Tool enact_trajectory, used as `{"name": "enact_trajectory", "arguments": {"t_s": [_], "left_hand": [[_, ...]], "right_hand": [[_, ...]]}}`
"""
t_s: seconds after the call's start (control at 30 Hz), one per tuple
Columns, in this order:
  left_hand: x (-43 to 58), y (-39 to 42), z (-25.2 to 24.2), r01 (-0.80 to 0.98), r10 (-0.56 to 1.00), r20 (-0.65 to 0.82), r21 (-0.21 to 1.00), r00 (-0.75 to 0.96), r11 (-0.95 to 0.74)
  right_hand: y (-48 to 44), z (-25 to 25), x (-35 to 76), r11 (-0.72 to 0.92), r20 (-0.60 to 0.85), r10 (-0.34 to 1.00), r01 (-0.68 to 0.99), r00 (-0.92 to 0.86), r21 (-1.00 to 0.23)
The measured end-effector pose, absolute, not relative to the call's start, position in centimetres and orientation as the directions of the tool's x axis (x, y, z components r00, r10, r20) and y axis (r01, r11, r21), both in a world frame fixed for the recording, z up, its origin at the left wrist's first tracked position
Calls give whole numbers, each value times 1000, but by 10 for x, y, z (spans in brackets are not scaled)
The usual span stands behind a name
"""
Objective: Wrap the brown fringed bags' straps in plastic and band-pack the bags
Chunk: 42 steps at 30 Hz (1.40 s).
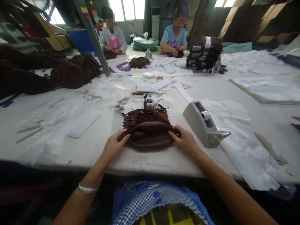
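A dark brown fringed bag (148, 128) lies on the white table (93, 147) right in front of me. My left hand (114, 144) grips its left edge, fingers curled onto the leather. At the bag's right edge my right hand (184, 139) does the same, thumb and fingers pinching the rim. A strap and metal ring (147, 102) extend away from the bag's far side.
A grey tape dispenser (203, 123) stands just right of the bag. White paper and plastic sheets (236, 147) cover the table. Piles of brown bags (72, 72) lie at left; a stack (204, 53) sits far right. Two people work at the far side.
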State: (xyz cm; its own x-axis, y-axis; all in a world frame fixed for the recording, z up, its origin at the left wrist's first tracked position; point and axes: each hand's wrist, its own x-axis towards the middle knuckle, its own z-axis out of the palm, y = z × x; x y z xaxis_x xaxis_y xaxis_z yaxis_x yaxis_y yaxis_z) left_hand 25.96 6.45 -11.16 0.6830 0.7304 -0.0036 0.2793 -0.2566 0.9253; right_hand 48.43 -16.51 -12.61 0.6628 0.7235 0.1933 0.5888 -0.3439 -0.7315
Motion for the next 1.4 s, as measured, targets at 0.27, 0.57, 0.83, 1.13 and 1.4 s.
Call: {"name": "enact_trajectory", "arguments": {"t_s": [0.27, 0.57, 0.83, 1.13, 1.4], "left_hand": [[268, 66, -127, 271, 684, -61, 941, 727, -204], [251, 85, -111, 451, 541, 180, 378, 821, -809], [313, 48, -61, 249, 302, 351, 188, 886, -950], [317, 34, -93, -59, -21, 429, 75, 903, -995], [276, 10, -124, -198, -117, 338, 217, 934, -956]], "right_hand": [[-170, -138, 494, -274, 241, 766, 642, 596, -716], [-173, -145, 489, -325, 309, 767, 756, 562, -568], [-169, -145, 489, -252, 391, 748, 775, 536, -580], [-177, -138, 501, -242, 290, 767, 676, 573, -696], [-178, -139, 515, -196, 160, 794, 497, 587, -846]]}}
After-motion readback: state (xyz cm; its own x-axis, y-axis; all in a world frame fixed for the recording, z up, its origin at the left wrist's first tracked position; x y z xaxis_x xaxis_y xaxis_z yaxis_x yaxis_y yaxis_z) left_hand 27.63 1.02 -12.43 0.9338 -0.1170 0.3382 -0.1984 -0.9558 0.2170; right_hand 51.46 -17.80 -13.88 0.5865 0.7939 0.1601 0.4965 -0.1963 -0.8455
